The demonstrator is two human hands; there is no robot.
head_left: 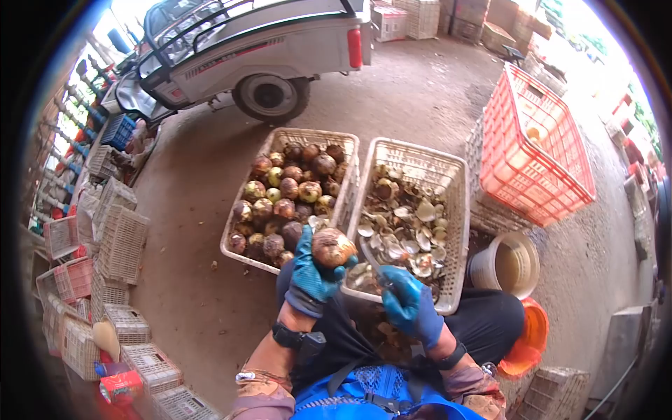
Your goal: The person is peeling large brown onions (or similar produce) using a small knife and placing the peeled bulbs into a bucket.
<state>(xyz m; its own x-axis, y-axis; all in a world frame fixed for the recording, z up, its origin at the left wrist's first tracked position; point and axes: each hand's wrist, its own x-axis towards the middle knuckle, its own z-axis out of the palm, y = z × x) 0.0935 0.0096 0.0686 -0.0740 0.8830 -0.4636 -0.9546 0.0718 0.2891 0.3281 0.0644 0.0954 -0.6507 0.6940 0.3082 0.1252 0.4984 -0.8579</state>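
Note:
My left hand [309,273], in a blue-green glove, is closed around a round, brown-skinned, onion-like bulb [332,248]. In my gloved right hand [409,301] is a knife [369,253], its thin blade angled up and left, apart from the bulb. Beyond the left hand stands a pale plastic crate [241,260] of similar whole bulbs [285,187], brown with some greenish ones. Beside it, a second pale crate [458,210] contains pale cut pieces and brown peelings [413,227]. The knife is over this crate's near left part.
A red crate [539,147] rests on a pale one at right. Close by are a whitish bucket [521,266] and an orange container [528,339]. Stacked crates [122,245] line the left side. A white cargo tricycle [273,56] is parked behind.

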